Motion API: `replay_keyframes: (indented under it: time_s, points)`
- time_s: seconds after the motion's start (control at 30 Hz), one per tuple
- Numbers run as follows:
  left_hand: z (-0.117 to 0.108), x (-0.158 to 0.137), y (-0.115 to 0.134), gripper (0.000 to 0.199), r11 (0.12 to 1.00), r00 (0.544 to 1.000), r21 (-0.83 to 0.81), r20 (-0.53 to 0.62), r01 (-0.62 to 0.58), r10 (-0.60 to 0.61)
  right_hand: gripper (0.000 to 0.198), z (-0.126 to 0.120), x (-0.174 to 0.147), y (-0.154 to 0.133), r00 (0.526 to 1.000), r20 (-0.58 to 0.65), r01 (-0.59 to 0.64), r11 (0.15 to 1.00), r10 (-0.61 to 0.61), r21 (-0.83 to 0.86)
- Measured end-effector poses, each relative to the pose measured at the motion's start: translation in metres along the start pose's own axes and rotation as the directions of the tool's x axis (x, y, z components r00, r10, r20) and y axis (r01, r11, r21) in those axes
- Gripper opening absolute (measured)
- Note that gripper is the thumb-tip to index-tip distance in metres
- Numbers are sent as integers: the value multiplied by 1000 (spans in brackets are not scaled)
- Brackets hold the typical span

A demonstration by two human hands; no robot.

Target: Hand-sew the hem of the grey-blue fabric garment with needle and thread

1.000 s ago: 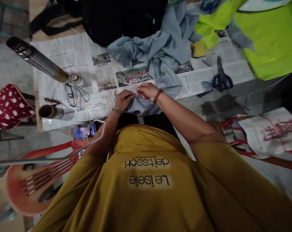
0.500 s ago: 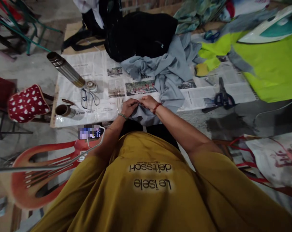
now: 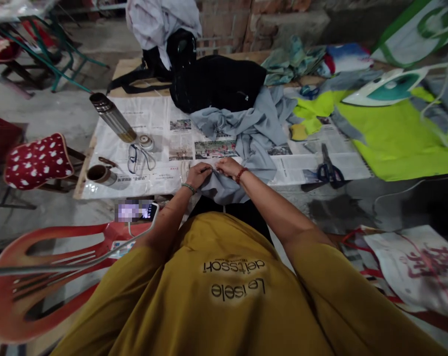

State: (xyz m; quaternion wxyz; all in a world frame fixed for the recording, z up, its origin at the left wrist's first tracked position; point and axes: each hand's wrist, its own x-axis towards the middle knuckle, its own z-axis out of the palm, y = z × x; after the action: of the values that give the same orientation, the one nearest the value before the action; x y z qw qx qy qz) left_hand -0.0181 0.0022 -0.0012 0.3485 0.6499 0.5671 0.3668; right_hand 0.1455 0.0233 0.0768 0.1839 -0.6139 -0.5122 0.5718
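A length of grey fabric (image 3: 250, 148) runs over the front of the newspaper-covered table and hangs down toward my lap. My left hand (image 3: 199, 174), with a bracelet at the wrist, is closed on the fabric's edge. Close beside it, my right hand (image 3: 229, 168), wearing a red bead bracelet, pinches the same cloth with the fingers together. The fingertips of both hands nearly meet; anything small between them is too fine to make out. Dark-handled scissors (image 3: 330, 170) lie to the right of the hands.
A steel thermos (image 3: 113, 117), its cap (image 3: 146, 142), eyeglasses (image 3: 137, 159) and a brown cup (image 3: 101, 174) are at left. Behind lies a black bag (image 3: 218, 81). An iron (image 3: 387, 88) rests on yellow-green fabric (image 3: 402, 143) at right. A phone (image 3: 137, 211) sits in a holder at lower left.
The camera view has tilted up, showing more of the brick wall and table's far side. My right hand has shifted slightly at the cloth; both hands stay on the grey fabric.
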Motion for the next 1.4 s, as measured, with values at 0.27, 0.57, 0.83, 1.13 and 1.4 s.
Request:
replay_keyframes:
  time_s: [0.27, 0.57, 0.83, 1.13, 1.4]
  points:
    - [7, 4, 1, 6, 993, 998, -108, -44, 48, -53, 33, -4, -3, -4, 1000, -15, -19, 993, 17, -114]
    - [11, 6, -4, 5, 975, 997, -223, -65, 15, -30, 31, -41, 9, 9, 981, -181, 32, 982, -65, -184]
    - [10, 6, -2, 5, 980, 999, -199, -39, 25, -33, 19, -29, -7, 3, 997, 69, -6, 980, 20, -199]
    - [10, 4, 2, 7, 978, 997, -200, -19, 63, -68, 7, -49, 24, -14, 945, -225, 121, 892, -239, -436]
    - [9, 3, 2, 9, 981, 994, -164, -19, 102, -107, 14, -26, -11, 50, 547, -60, 622, 453, -835, -638]
